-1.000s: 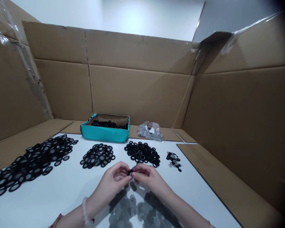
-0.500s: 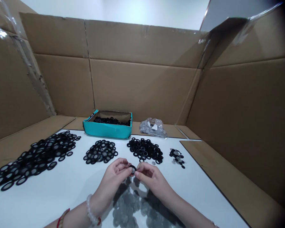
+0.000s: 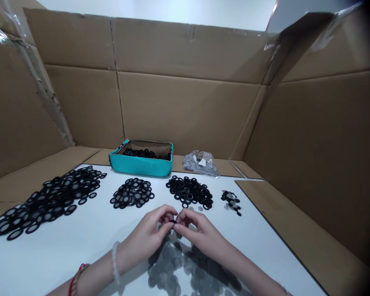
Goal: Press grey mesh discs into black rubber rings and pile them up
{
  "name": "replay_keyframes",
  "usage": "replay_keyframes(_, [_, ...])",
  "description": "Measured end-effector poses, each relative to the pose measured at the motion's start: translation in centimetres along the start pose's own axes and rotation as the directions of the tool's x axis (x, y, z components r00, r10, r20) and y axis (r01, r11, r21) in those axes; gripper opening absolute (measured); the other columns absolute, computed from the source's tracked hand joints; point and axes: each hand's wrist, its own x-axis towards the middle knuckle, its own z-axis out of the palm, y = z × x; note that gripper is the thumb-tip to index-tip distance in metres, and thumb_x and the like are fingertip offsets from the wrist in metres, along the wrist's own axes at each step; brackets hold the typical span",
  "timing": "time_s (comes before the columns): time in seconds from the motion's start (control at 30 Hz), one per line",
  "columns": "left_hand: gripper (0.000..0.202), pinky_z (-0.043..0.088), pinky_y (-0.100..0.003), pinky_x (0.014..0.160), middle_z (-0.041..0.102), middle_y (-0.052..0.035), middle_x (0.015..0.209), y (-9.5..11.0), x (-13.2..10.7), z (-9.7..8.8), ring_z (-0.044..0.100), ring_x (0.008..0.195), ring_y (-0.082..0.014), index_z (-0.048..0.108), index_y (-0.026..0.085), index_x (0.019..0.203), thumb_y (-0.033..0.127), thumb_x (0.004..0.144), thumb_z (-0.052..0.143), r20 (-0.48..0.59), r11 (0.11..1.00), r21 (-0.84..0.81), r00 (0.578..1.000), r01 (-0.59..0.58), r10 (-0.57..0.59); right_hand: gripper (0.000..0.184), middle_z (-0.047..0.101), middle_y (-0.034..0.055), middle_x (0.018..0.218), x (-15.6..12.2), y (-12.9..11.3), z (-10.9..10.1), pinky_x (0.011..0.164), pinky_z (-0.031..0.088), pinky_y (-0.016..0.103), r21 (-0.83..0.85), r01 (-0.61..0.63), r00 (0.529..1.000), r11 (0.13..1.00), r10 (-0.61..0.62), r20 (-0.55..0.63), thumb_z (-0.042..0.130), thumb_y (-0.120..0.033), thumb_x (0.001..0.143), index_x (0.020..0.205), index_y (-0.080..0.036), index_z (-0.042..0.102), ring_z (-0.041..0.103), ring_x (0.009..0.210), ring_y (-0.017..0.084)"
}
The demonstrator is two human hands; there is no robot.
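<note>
Between my fingertips is a black ring, mostly covered and seen nearly edge-on. My left hand pinches it from the left, and my right hand grips its other side, the two hands almost touching. Whether a disc sits in the ring cannot be made out now. Under and in front of my hands lie many loose grey translucent discs on the white table. Beyond my fingers is a pile of black rings with open centres.
Black rings with grey centres form a long heap at left and a smaller pile nearer the middle. A few dark and grey pieces lie right. Behind stand a teal box of rings and a clear bag. Cardboard walls surround the table.
The black ring has tipped from showing its face with a grey centre to nearly edge-on. My fingers have closed further around it, and the view has shifted slightly.
</note>
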Motion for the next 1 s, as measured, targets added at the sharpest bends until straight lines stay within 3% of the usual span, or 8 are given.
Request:
replay_keyframes(0.1, [0.018, 0.044, -0.026, 0.077, 0.062, -0.0048, 0.094, 0.0, -0.1, 0.5, 0.056, 0.085, -0.0176, 0.053, 0.02, 0.099, 0.02, 0.086, 0.04, 0.002, 0.997, -0.081, 1.0, 0.009, -0.009, 0.014, 0.054, -0.001, 0.073, -0.2, -0.3, 0.0, 0.066, 0.038, 0.024, -0.059, 0.044, 0.999, 0.997, -0.044, 0.008, 0.057, -0.028, 0.081, 0.073, -0.018, 0.052, 0.05, 0.071, 0.014])
replay_keyframes(0.43, [0.018, 0.042, -0.031, 0.078, 0.054, -0.0055, 0.091, 0.4, -0.4, 0.8, 0.052, 0.087, -0.0195, 0.049, 0.021, 0.092, 0.018, 0.088, 0.032, -0.112, 0.992, 0.111, 0.991, -0.056, 0.068, 0.018, 0.05, -0.0013, 0.071, -0.8, -0.4, 0.5, 0.065, 0.037, 0.024, -0.123, 0.111, 0.986, 0.986, -0.125, -0.112, 0.048, -0.025, 0.087, 0.07, -0.019, 0.044, 0.049, 0.07, 0.014])
replay_keyframes(0.57, [0.011, 0.044, -0.028, 0.075, 0.055, -0.0038, 0.089, -0.1, 0.0, 0.9, 0.053, 0.084, -0.0177, 0.049, 0.021, 0.093, 0.022, 0.085, 0.041, -0.118, 0.995, -0.102, 0.993, 0.012, -0.024, 0.014, 0.053, -0.0008, 0.075, -0.7, -0.1, 0.3, 0.064, 0.038, 0.024, -0.106, 0.057, 0.995, 0.993, -0.065, -0.071, 0.049, -0.026, 0.086, 0.075, -0.019, 0.048, 0.05, 0.07, 0.014])
replay_keyframes(0.7, [0.019, 0.046, -0.027, 0.074, 0.055, -0.0035, 0.091, -0.8, 0.5, 1.0, 0.055, 0.084, -0.017, 0.049, 0.02, 0.098, 0.028, 0.08, 0.052, -0.129, 0.929, -0.361, 0.983, 0.079, -0.134, 0.012, 0.052, -0.0011, 0.075, -0.5, -0.1, 0.1, 0.064, 0.037, 0.023, -0.112, 0.066, 0.998, 0.992, -0.067, -0.011, 0.051, -0.027, 0.086, 0.077, -0.019, 0.051, 0.049, 0.07, 0.014])
replay_keyframes(0.87, [0.021, 0.044, -0.028, 0.078, 0.057, -0.0041, 0.094, -1.1, 0.4, 0.8, 0.054, 0.083, -0.016, 0.052, 0.019, 0.1, 0.025, 0.08, 0.055, -0.098, 0.952, -0.304, 0.993, 0.036, -0.068, 0.016, 0.051, -0.0014, 0.074, -0.4, -0.4, -0.1, 0.064, 0.036, 0.023, -0.16, 0.12, 0.993, 0.98, -0.116, 0.035, 0.048, -0.026, 0.088, 0.074, -0.018, 0.051, 0.048, 0.07, 0.013])
replay_keyframes(1.0, [0.02, 0.043, -0.027, 0.075, 0.058, -0.0025, 0.083, -1.4, 0.6, 0.4, 0.054, 0.081, -0.0165, 0.054, 0.017, 0.096, 0.021, 0.077, 0.056, 0.019, 0.945, -0.317, 0.997, 0.076, -0.074, 0.021, 0.048, -0.0018, 0.072, -0.4, -0.3, -0.3, 0.064, 0.035, 0.023, -0.156, 0.144, 0.988, 0.977, -0.132, 0.085, 0.048, -0.025, 0.088, 0.069, -0.018, 0.046, 0.046, 0.07, 0.013])
